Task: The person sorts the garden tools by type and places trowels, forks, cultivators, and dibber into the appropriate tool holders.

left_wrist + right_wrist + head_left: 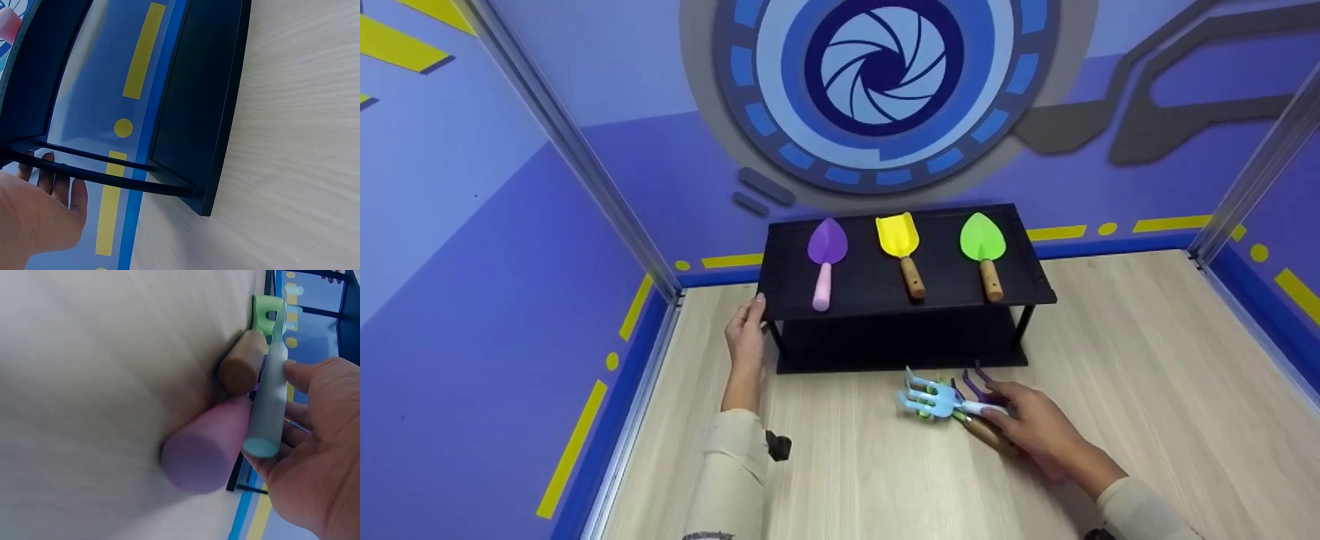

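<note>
My left hand (746, 337) grips the left end of a two-tier black shelf (862, 296), at the top board's front corner; fingers reach behind the thin posts in the left wrist view. Low over the table, my right hand (1035, 420) pinches the pale handle of a light blue hand rake (943, 402), prongs pointing left. Underneath it lie a green hand rake (269, 306) with a wooden handle (243, 365) and a purple hand rake (971, 384). A pink handle (205, 444) rests beside the wooden one, its far end hidden.
On the shelf's top lie a purple trowel (828, 244) with a pink handle, a yellow shovel (898, 236) and a green trowel (982, 238), both wooden-handled. The shelf stands on a wood-grain table (847, 450) before a blue patterned wall (645, 165).
</note>
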Tool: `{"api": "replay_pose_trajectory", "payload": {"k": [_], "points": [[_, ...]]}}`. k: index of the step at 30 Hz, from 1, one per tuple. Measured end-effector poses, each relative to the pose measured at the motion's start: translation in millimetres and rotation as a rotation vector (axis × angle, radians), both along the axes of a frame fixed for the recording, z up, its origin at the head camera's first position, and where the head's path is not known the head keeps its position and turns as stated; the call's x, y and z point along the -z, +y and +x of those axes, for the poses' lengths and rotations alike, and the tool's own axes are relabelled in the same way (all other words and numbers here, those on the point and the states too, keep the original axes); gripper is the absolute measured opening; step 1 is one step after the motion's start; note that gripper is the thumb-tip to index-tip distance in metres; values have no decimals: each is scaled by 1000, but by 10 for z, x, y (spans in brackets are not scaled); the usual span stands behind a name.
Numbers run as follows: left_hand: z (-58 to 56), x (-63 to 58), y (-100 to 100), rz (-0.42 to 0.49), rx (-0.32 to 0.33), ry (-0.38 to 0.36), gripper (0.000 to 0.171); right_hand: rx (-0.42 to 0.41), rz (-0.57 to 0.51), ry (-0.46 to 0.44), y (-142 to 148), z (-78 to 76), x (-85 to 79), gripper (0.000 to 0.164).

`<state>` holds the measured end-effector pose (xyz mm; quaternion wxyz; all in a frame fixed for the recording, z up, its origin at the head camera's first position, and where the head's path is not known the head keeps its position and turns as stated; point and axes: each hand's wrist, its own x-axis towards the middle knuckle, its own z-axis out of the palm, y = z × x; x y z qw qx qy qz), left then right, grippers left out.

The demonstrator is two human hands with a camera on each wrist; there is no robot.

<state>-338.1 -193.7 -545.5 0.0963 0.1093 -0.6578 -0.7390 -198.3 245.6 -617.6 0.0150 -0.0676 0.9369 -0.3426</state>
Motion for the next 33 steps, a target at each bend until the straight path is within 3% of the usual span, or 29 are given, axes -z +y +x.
{"api": "replay_pose_trajectory", "payload": {"k": [5, 11, 18, 25, 30, 33], "points": [[-4, -2, -3, 20, 15, -6, 45, -4, 113, 113, 122, 51, 17, 46], [0, 19, -17, 19, 12, -8, 41, 40, 135, 132, 251, 103, 59, 44], [-11, 20, -5, 12, -1, 10, 35, 59, 180, 55, 418, 163, 24, 37], [5, 20, -5, 12, 29, -5, 39, 24, 161, -38, 508, 214, 5, 13], [11, 22, -13, 10, 23, -4, 35, 29, 114, -81, 448, 228, 17, 22], [13, 13, -15, 13, 22, 4, 32, 57, 99, -114, 398, 232, 5, 36]]}}
